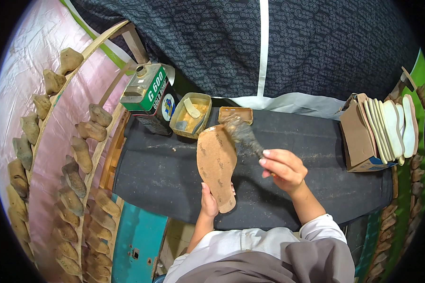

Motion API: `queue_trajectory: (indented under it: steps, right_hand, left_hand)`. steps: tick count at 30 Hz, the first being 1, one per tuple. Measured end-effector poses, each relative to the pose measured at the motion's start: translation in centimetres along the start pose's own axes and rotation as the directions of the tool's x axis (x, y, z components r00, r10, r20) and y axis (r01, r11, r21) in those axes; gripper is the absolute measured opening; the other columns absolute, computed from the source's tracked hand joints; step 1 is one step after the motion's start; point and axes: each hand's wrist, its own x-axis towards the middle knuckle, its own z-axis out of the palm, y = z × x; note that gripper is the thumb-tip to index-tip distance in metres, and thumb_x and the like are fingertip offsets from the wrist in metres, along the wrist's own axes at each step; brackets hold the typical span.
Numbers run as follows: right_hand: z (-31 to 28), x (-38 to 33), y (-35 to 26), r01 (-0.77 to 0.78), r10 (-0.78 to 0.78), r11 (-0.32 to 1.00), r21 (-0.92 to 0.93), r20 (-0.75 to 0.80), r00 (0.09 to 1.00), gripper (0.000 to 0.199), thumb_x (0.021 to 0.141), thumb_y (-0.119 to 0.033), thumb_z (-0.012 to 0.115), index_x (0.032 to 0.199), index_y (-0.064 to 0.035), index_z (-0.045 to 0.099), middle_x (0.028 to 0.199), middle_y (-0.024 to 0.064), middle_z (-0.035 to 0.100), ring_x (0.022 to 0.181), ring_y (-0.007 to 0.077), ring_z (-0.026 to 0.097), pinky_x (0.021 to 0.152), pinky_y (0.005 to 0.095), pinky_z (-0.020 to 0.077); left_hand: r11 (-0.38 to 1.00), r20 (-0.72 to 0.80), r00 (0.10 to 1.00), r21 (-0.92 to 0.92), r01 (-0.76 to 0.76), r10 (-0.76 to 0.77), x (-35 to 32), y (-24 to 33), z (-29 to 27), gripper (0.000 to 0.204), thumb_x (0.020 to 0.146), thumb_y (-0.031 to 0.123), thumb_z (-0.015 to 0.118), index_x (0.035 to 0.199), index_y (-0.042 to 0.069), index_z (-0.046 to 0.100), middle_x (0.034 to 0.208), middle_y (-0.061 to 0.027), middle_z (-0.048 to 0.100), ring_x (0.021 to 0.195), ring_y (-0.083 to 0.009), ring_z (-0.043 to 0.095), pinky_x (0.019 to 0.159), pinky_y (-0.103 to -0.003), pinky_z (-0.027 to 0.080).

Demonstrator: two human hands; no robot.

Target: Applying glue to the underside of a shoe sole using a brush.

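Observation:
A brown shoe insole (216,162), sole-shaped with faint printed marks, is held upright over the table by my left hand (209,200), which grips its narrow heel end from the side. My right hand (284,169) pinches the thin end of a dark, crusted brush (245,135). The brush's wide end touches or overlaps the upper right edge of the insole; its tip is smeared by motion. Just behind it lies a small rectangular tray (250,112), partly hidden by the brush.
A tub (174,123) with tools and yellowish residue stands beside a metal can (144,100) at the back left. On the right, a cardboard box (358,137) holds several pale insoles (395,127). Wooden shoe lasts (73,174) line racks at left. A dark cloth (148,181) covers the table.

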Motion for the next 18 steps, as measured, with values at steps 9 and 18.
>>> queue_trajectory:
  steps: [9, 18]
  right_hand:
    - [1.3, 0.4, -0.8, 0.148, -0.173, 0.977, 0.152, 0.171, 0.97, 0.023, 0.068, -0.007, 0.067, 0.091, -0.0041, 0.067, 0.095, 0.0113, 0.063, 0.084, 0.0227, 0.064, 0.069, 0.0288, 0.0536]
    - [-1.3, -1.3, 0.8, -0.013, 0.02, 0.999, -0.052, 0.138, 0.99, 0.026, 0.063, -0.007, 0.073, 0.088, -0.0033, 0.066, 0.093, 0.0101, 0.064, 0.078, 0.0232, 0.064, 0.066, 0.03, 0.0541]
  left_hand:
    - [1.0, 0.024, 1.0, 0.024, -0.021, 0.02, -0.3, 0.2, -0.1, 0.074, 0.089, 0.062, 0.017, 0.112, 0.0, 0.05, 0.093, -0.0124, 0.059, 0.078, -0.0209, 0.06, 0.071, -0.034, 0.05]
    - [0.997, 0.053, 0.996, -0.024, -0.073, 0.074, 0.2, 0.9, -0.7, 0.075, 0.088, 0.063, 0.017, 0.11, -0.001, 0.05, 0.088, -0.013, 0.059, 0.075, -0.0209, 0.059, 0.068, -0.034, 0.05]
